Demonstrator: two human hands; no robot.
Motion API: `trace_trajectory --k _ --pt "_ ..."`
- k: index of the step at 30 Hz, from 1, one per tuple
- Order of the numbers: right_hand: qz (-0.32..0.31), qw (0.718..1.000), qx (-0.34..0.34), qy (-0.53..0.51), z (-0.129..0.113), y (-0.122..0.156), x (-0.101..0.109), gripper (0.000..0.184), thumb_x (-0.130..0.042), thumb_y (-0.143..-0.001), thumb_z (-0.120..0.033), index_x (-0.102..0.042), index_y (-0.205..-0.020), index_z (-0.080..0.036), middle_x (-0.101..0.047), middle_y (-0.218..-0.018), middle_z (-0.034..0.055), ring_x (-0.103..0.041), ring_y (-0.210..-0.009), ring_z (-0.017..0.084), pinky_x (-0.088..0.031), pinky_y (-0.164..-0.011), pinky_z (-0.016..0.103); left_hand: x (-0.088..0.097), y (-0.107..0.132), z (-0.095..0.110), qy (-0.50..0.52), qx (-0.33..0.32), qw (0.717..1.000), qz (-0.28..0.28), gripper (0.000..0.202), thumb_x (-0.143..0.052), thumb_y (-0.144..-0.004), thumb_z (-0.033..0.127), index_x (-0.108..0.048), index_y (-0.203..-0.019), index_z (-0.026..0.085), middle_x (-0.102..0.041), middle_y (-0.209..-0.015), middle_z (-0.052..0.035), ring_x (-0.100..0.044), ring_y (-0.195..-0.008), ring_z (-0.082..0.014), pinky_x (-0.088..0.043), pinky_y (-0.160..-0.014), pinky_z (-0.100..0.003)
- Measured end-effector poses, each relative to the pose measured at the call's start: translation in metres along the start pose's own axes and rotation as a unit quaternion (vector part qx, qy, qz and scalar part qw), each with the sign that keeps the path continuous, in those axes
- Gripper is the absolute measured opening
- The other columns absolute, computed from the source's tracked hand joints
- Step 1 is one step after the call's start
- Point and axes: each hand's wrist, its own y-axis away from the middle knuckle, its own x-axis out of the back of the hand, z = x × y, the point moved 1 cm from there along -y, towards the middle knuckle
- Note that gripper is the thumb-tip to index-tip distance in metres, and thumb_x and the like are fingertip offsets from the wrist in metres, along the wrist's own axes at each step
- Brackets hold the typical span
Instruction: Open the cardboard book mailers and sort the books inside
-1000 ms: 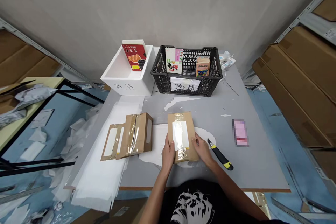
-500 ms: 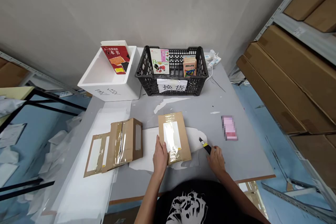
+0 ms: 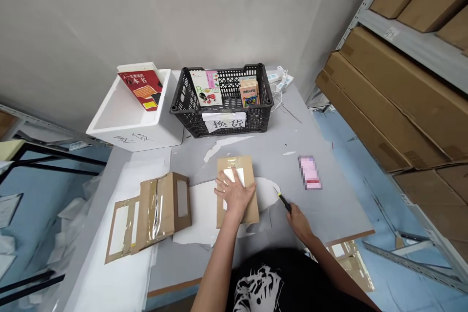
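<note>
A taped cardboard parcel point(image 3: 249, 209) with a white label lies on the table in front of me. My left hand point(image 3: 236, 194) rests on top of it with fingers spread, covering part of the label. In my right hand point(image 3: 299, 223) is a utility knife point(image 3: 284, 202), its black and yellow body angled up and left and its thin blade showing. The knife's tip is right of the parcel, over a torn white sheet point(image 3: 199, 204) that lies under the parcel. Another cardboard box point(image 3: 157, 209), with a labelled flap stretched out to the left, lies left of the parcel.
At the back stand a white foam box point(image 3: 137, 142) with a red book point(image 3: 143, 88) and a black plastic crate point(image 3: 219, 117) holding books. A pixelated phone point(image 3: 310, 173) lies to the right. Shelves of cardboard boxes point(image 3: 395, 107) rise beyond the table's right side.
My left hand has moved from the parcel's left edge onto its top and spread its fingers. The parcel has turned slightly. The knife in my right hand has rotated. The view has shifted.
</note>
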Motion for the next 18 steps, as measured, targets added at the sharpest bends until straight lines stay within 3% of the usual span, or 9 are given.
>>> trace_trajectory --k 4,8,10,13,18 --pt "0.037 0.987 0.006 -0.159 0.005 -0.001 0.035 0.036 -0.031 -0.087 -0.03 -0.048 -0.115 -0.015 -0.064 -0.09 0.009 -0.063 -0.081 0.022 -0.049 -0.073 0.035 0.006 0.0 0.002 -0.026 -0.183 0.979 -0.086 0.104 -0.065 -0.062 0.058 -0.018 -0.146 0.019 -0.007 -0.152 -0.0233 -0.012 -0.135 -0.0506 -0.016 -0.103 -0.063" --pt "-0.01 0.96 -0.019 -0.28 0.004 0.002 0.099 0.044 -0.035 -0.087 -0.046 -0.044 -0.119 -0.017 -0.056 -0.063 -0.0021 -0.052 -0.045 0.015 -0.046 -0.049 0.03 0.009 0.007 -0.017 -0.055 -0.333 0.931 -0.14 0.107 -0.069 -0.059 0.055 -0.018 -0.146 0.021 -0.004 -0.154 -0.019 -0.005 -0.138 -0.0451 -0.01 -0.107 -0.06" --pt "-0.034 0.95 0.009 -0.311 -0.002 0.005 0.132 0.047 -0.042 -0.085 -0.047 -0.043 -0.122 -0.018 -0.056 -0.064 -0.0031 -0.051 -0.045 0.014 -0.046 -0.049 0.028 0.008 0.012 -0.028 -0.071 -0.352 0.924 -0.129 0.104 -0.067 -0.061 0.056 -0.018 -0.146 0.02 -0.004 -0.154 -0.02 -0.003 -0.139 -0.0436 -0.007 -0.106 -0.063" --pt "-0.065 0.961 0.058 -0.263 -0.014 0.006 0.167 0.038 -0.043 -0.087 -0.047 -0.053 -0.113 -0.021 -0.057 -0.061 -0.0028 -0.051 -0.045 0.013 -0.045 -0.05 0.026 0.005 0.02 -0.036 -0.082 -0.336 0.934 -0.091 0.099 -0.06 -0.068 0.06 -0.019 -0.146 0.015 -0.004 -0.153 -0.0238 -0.002 -0.139 -0.0432 -0.004 -0.104 -0.066" --pt "-0.054 0.975 0.115 -0.181 -0.03 -0.011 0.184 0.037 -0.047 -0.087 -0.043 -0.058 -0.117 -0.025 -0.069 -0.073 0.0014 -0.06 -0.058 0.017 -0.047 -0.056 0.027 0.001 0.026 -0.035 -0.063 -0.273 0.959 -0.033 0.088 -0.048 -0.076 0.064 -0.023 -0.145 0.016 -0.012 -0.152 -0.0216 -0.012 -0.139 -0.0378 -0.009 -0.107 -0.059"
